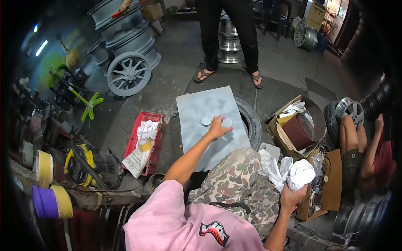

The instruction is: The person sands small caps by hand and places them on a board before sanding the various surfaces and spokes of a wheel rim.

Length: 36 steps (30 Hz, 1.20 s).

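One pink shirt shows, two hands holding cloth, one disc.

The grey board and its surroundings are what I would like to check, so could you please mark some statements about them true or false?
1. The right hand holds a white cloth. True.
2. The left hand is inside the red box. False: it is over the grey board, its fingers at a round piece.
3. A tyre shows past the edge of the grey board. True.
4. The person standing beyond the board wears closed white boots. False: they wear open sandals.
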Each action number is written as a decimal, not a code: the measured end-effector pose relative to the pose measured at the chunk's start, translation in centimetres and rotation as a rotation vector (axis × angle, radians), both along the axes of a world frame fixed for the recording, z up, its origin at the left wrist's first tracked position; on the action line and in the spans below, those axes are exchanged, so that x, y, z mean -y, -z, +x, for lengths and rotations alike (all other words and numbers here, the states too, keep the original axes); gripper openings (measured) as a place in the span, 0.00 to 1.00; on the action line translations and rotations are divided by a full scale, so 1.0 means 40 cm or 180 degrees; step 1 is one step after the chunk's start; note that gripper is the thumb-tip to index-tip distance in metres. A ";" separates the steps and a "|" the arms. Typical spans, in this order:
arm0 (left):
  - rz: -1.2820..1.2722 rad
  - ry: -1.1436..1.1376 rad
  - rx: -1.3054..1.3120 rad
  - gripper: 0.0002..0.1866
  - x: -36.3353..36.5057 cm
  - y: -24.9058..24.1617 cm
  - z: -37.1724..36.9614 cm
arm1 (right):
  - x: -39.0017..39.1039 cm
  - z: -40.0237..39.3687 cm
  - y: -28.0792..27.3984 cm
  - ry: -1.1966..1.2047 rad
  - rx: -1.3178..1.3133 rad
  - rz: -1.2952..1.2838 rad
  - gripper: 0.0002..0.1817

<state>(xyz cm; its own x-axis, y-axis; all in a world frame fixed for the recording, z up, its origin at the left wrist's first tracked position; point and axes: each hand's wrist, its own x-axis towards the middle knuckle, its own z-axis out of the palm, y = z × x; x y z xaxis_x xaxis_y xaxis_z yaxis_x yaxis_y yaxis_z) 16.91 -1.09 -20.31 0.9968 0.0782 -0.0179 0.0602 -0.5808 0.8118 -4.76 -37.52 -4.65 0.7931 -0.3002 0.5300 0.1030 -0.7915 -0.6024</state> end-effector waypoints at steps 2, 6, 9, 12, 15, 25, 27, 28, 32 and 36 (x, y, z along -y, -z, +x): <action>0.0114 -0.0035 0.0920 0.36 0.031 -0.113 0.014 | 0.029 0.002 0.021 0.0029 -0.0041 0.0199 0.31; -0.0380 0.0374 0.1549 0.31 0.076 -0.393 -0.007 | 0.191 -0.001 -0.172 0.2327 0.0330 0.0218 0.25; -0.0304 0.0662 0.2013 0.27 0.129 -0.512 -0.054 | 0.338 -0.053 -0.447 0.1401 0.3374 0.0554 0.26; -0.0340 0.0864 0.2301 0.28 0.207 -0.557 -0.082 | 0.153 -0.004 -0.403 0.2387 0.2983 -0.0168 0.26; -0.0409 0.0967 0.2649 0.28 0.255 -0.599 -0.088 | -0.165 0.130 -0.280 -0.0992 -0.2423 -0.0763 0.27; 0.0564 0.0241 0.1387 0.31 0.117 -0.093 -0.034 | 0.073 -0.015 -0.023 0.0243 -0.0742 0.1221 0.23; 0.0696 0.0134 0.1229 0.31 0.102 0.039 -0.063 | 0.057 -0.012 0.018 0.0414 -0.0426 0.0916 0.23; 0.0880 0.0147 0.0931 0.31 0.101 0.087 -0.087 | 0.043 -0.021 0.023 0.0590 -0.0314 0.0749 0.23; 0.1126 0.0248 0.0685 0.35 0.060 0.101 -0.133 | 0.042 -0.022 0.043 0.0854 -0.0050 0.0668 0.25; 0.1145 -0.0609 0.0720 0.39 -0.050 0.105 -0.143 | 0.040 -0.022 0.042 0.0889 0.0052 0.0909 0.25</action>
